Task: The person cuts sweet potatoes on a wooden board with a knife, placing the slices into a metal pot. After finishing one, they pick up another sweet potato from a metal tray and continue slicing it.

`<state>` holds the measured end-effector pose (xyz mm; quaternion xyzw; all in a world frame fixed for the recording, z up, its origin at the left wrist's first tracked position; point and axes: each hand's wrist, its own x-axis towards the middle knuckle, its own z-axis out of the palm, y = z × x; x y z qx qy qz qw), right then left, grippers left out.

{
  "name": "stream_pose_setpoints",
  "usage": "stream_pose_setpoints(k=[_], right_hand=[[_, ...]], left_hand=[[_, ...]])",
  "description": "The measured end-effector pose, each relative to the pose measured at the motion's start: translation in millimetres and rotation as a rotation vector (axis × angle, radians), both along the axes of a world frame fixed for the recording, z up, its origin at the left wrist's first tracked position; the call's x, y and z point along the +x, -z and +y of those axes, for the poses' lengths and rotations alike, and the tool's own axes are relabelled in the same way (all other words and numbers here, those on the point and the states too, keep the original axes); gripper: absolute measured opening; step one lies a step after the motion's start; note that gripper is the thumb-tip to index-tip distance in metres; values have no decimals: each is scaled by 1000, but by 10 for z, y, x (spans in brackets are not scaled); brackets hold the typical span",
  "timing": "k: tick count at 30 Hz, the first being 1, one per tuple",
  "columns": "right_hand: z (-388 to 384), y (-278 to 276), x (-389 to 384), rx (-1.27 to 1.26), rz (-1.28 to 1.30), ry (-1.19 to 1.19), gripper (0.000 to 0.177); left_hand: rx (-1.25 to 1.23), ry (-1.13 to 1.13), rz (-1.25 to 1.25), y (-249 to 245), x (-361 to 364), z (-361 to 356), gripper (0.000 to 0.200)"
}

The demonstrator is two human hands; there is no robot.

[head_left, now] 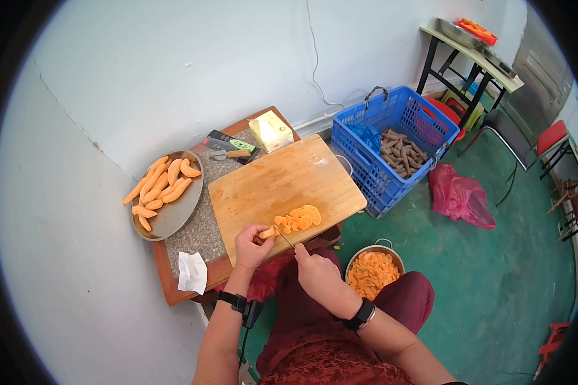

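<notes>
My left hand (pixel 251 246) is closed around a short piece of peeled sweet potato (pixel 268 233) near the front edge of the wooden cutting board (pixel 282 173). The knife (pixel 285 239) is gripped in my right hand (pixel 315 273), its thin blade angled against the cut end of that piece. Just beyond the blade lies a small heap of orange sweet potato slices (pixel 297 219) on the board. To the left, a metal tray (pixel 189 205) holds several whole peeled sweet potatoes (pixel 157 186).
A pot (pixel 401 266) of orange slices stands on the floor by my knee. Beside the table is a blue crate (pixel 359 170) with unpeeled sweet potatoes (pixel 401 154). A tissue box (pixel 271 131), a peeler (pixel 231 154) and crumpled paper (pixel 192 272) surround the board. A pink plastic bag (pixel 459 196) lies on the floor.
</notes>
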<state>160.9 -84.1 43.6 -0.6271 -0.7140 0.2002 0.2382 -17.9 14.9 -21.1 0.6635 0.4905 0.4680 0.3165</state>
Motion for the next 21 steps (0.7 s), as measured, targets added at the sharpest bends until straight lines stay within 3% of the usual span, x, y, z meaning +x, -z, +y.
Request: stream_pose_setpoints(k=[9, 15, 18, 21], right_hand=[[223, 116, -45, -144, -56, -45, 33], [153, 254, -111, -68, 8, 11, 33], [170, 358, -143, 30, 31, 15, 19], [312, 406, -248, 21, -11, 30, 24]], left_hand=[[3, -6, 27, 47, -17, 16, 14], [-40, 0, 2, 95, -23, 26, 16], [-44, -1, -9, 119, -27, 15, 16], [-6, -24, 26, 106, -4, 8, 16]])
